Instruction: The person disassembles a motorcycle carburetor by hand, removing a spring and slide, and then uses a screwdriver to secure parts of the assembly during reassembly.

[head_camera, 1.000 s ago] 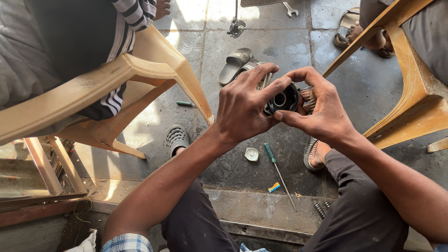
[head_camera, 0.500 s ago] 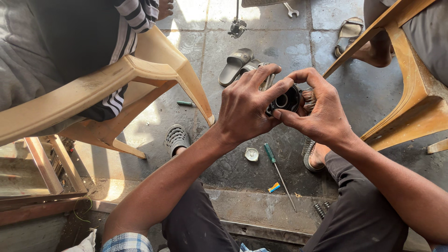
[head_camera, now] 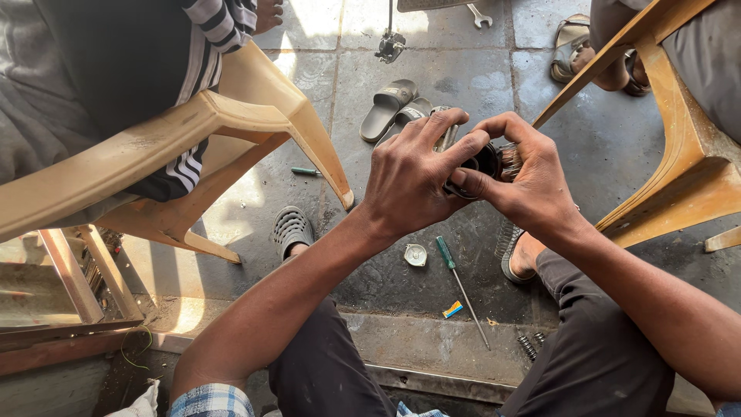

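Note:
Both my hands hold one small dark round metal part (head_camera: 485, 164) up in front of me, over the stone floor. My left hand (head_camera: 413, 174) wraps it from the left, fingers curled across its top. My right hand (head_camera: 529, 174) grips it from the right, thumb and forefinger pinching its rim. Most of the part is hidden by my fingers; a ribbed, shiny section shows at its right side.
On the floor below lie a green-handled screwdriver (head_camera: 455, 274), a small round metal cap (head_camera: 415, 254), a yellow-blue scrap (head_camera: 452, 310) and small springs (head_camera: 529, 344). Tan plastic chairs (head_camera: 255, 116) (head_camera: 679, 177) with seated people flank me. Grey sandals (head_camera: 394, 108) and a spanner (head_camera: 480, 15) lie farther off.
My hands and the part have stayed in nearly the same place; the fingers shifted slightly around it. The other person's sandalled foot at top right moved a little.

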